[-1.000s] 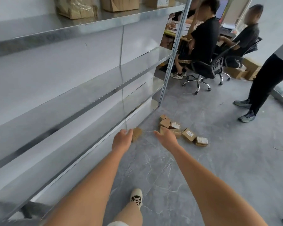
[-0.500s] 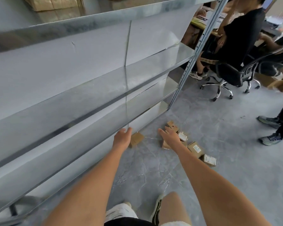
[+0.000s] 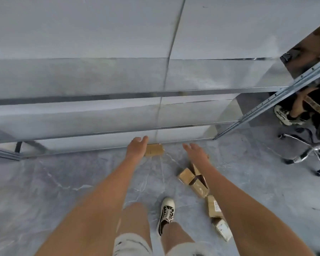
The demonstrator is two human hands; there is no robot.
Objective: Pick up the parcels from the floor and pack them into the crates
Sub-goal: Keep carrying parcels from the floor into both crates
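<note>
Beside the shelf foot, left hand point(image 3: 137, 147) and right hand point(image 3: 196, 152) reach with fingers straight, empty, over parcels point(image 3: 193, 179).

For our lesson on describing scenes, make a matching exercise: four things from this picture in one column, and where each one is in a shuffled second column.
Things
1. left hand
2. lone parcel
3. shoe
4. office chair

Places
A. far right, on the floor
B. at the foot of the shelves
C. between the two arms, near the bottom
D. just left of the lone parcel

Pairs: 1-D, 2-B, 3-C, 4-A
</note>
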